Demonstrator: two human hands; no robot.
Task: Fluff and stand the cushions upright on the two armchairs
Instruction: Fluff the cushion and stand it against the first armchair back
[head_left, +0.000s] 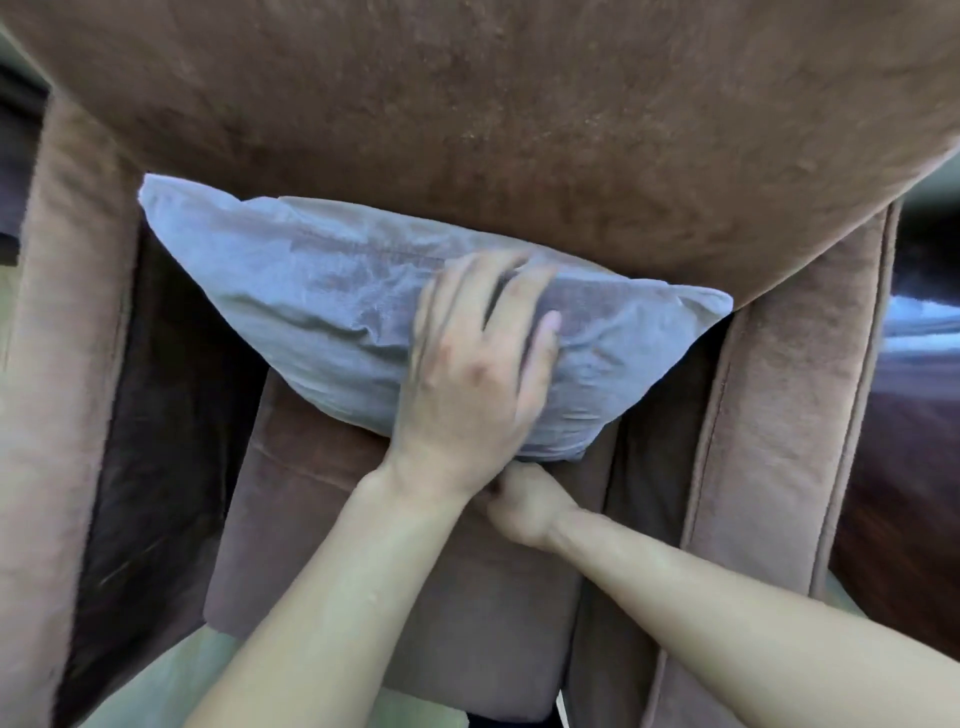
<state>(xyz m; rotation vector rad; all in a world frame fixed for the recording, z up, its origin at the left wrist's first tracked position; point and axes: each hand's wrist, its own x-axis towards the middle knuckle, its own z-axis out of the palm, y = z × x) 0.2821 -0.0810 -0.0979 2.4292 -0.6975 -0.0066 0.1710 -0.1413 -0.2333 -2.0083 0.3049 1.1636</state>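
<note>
I am looking down into a brown velvety upholstered armchair (519, 130), and I am working on the pale blue-grey fabric cushion (311, 291) that is leaning against its backrest, its lower edge resting on the brown seat pad (415, 597). The cushion is lying tilted, its top-left corner riding high by the left armrest (52, 364) and its right corner tucked down near the right armrest (779, 415), so it is not yet standing square.

My left hand (478, 358) is pressing flat on the cushion's front face, fingers spread apart and open, not gripping anything. My right hand (524, 501) is tucking in under the cushion's bottom edge; its fingers are hidden beneath the fabric, so I cannot tell whether they are pinching the corner or only pushing against it.

I am judging this to be the fluffing and shaping step on this chair: one hand patting the face while the other is propping the base. The fabric is looking soft and creased, so it will probably slump if I let go unevenly.

Next, I am thinking the cushion needs turning so its bottom edge is sitting level on the seat pad, centred between the armrests, back against the backrest. Only one armchair is showing here.
</note>
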